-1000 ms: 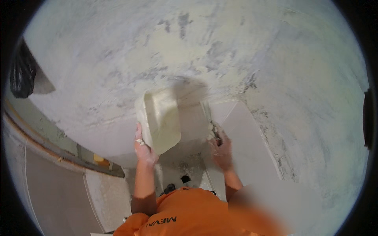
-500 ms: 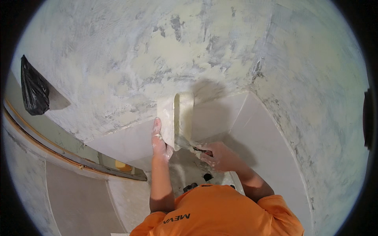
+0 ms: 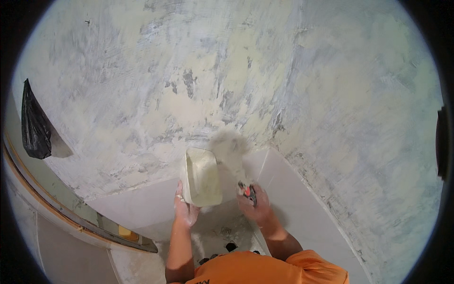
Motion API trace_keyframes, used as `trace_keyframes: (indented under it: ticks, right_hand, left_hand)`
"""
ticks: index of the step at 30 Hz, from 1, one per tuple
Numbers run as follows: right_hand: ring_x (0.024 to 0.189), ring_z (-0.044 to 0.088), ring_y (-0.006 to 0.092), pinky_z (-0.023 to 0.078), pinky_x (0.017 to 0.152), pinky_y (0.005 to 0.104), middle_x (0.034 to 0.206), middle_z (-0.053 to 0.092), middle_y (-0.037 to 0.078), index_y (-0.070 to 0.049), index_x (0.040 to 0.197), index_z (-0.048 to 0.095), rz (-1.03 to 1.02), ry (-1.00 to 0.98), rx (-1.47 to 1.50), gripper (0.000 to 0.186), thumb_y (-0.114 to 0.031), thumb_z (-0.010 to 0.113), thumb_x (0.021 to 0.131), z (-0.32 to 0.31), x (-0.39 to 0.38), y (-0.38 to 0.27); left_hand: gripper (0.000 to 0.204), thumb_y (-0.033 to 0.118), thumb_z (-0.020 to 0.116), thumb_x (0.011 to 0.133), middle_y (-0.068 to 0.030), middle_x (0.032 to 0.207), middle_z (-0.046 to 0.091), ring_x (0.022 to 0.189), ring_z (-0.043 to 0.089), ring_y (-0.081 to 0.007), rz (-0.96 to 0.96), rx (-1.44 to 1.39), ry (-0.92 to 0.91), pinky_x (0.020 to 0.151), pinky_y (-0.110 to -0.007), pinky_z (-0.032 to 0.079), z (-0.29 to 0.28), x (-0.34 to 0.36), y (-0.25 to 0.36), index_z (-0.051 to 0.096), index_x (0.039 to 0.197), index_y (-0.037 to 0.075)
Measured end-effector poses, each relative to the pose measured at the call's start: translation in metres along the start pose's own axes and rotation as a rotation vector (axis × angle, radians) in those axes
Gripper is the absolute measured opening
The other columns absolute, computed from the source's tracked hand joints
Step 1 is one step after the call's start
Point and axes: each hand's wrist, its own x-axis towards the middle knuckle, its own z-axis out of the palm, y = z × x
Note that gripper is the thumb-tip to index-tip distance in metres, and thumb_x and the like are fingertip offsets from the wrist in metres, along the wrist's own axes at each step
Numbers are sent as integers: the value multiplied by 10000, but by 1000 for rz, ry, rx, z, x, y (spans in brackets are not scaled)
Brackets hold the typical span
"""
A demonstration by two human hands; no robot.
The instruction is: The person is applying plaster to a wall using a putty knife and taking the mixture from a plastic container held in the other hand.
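My left hand, dusted white, is closed round the lower left side of a cream plastic tub. The tub is tilted so that its inside shows, with pale filler smeared on its walls. To the right of the tub and apart from it, my right hand grips a putty knife by its black and red handle. The knife's blade points up toward the wall and is hard to make out against the pale surface. White filler clings to the fingers of my right hand.
A patchy plastered wall rises ahead and meets another wall at a corner on the right. Smooth light panels run below it. A black plastic bag hangs at the left, above a wood-edged opening.
The putty knife has come out of the tub and moved right, its blade now turned upward. The tub has tipped to show its inside. The view has shifted upward along the wall.
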Motion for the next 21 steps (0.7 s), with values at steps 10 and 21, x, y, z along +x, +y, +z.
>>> trace_keyframes:
  ticks: [10,21]
  right_hand:
    - [748,612,373,530,625,430,950,610,198,34,1273,567,-139,531,-776,352,-174,560,989,4,175,45]
    - [759,640,426,529,624,481,1011,594,269,69,1367,483,99,322,-764,456,-172,560,988,61,40,111]
  left_hand:
    - [519,443,399,1075,-107,1340,599,1190,610,-274,255,-158,58,1010,-442,521,-8,-18,29,501,1412,61]
    - [459,352,407,1081,-131,1352,589,1195,621,-300,334,-201,55,969,-456,565,-30,-24,44,483,1421,53]
